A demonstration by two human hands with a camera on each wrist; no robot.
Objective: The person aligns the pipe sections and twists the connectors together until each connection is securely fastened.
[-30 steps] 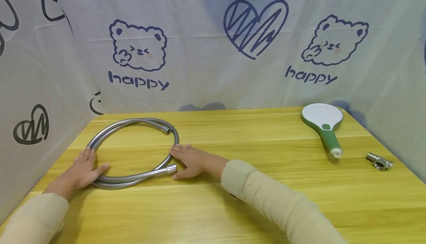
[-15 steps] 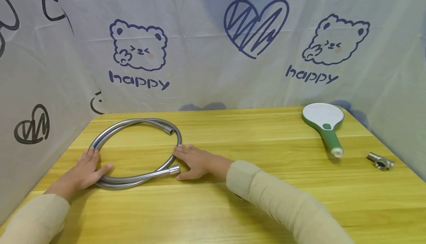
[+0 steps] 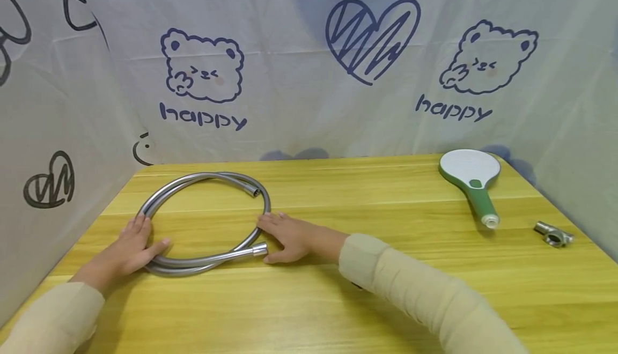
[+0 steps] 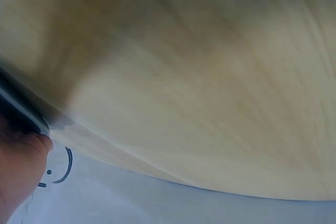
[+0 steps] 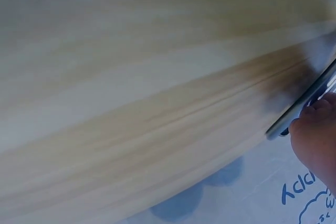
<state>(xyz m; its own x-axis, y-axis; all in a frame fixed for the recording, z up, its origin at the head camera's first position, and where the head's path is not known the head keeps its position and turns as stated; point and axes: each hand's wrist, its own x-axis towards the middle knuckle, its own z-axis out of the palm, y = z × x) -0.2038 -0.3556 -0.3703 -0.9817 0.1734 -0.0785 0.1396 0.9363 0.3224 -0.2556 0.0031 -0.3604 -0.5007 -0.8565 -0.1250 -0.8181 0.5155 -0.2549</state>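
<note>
A coiled silvery shower hose (image 3: 203,262) lies on the wooden table at the left, its two metal end fittings at the coil's right side. My left hand (image 3: 131,246) rests on the coil's left side, fingers extended over the tubing and thumb toward its inside. My right hand (image 3: 292,238) touches the coil's right side with its fingertips, and its thumb lies near the front end fitting (image 3: 259,249). Blurred parts of the hose (image 4: 18,100) and my left hand (image 4: 21,163) show in the left wrist view. In the right wrist view my right hand (image 5: 317,135) is beside the hose (image 5: 302,103).
A green and white hand shower head (image 3: 470,167) lies at the back right of the table (image 3: 232,316). To its right sits a small metal holder (image 3: 555,235). White cloth walls (image 3: 289,102) with blue drawings stand behind and at the sides.
Both hands have slid slightly to the right, and the coiled shower hose has moved along with them. The shower head and the metal holder stay where they lie.
</note>
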